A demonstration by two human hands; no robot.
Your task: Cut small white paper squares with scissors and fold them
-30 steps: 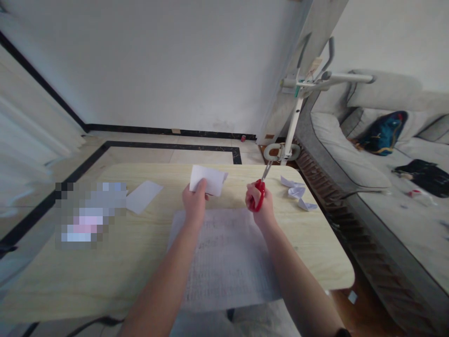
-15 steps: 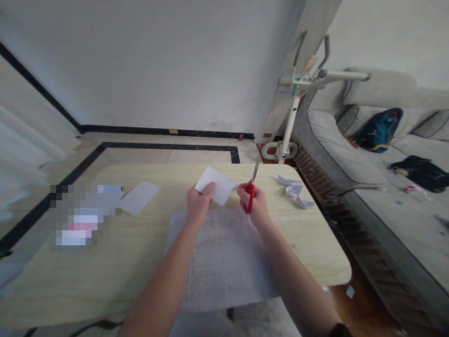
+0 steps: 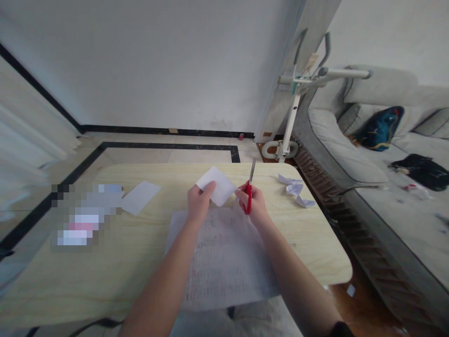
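Two hands over large printed sheet point(image 3: 224, 257) on worktop point(image 3: 315, 243) — left hand point(image 3: 198, 204) pinches small white paper point(image 3: 217, 185), raised; right hand point(image 3: 253, 204) closed round red scissors point(image 3: 249, 193), blades up beside paper. Farther right — folded paper scraps point(image 3: 294, 190).

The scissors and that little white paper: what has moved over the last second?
The right hand brought the red scissors leftward, close beside the small white paper, blades now pointing nearly straight away. The left hand turned the paper to a diamond tilt. Both grips are unchanged; the large sheet, paper scraps and table stayed put.
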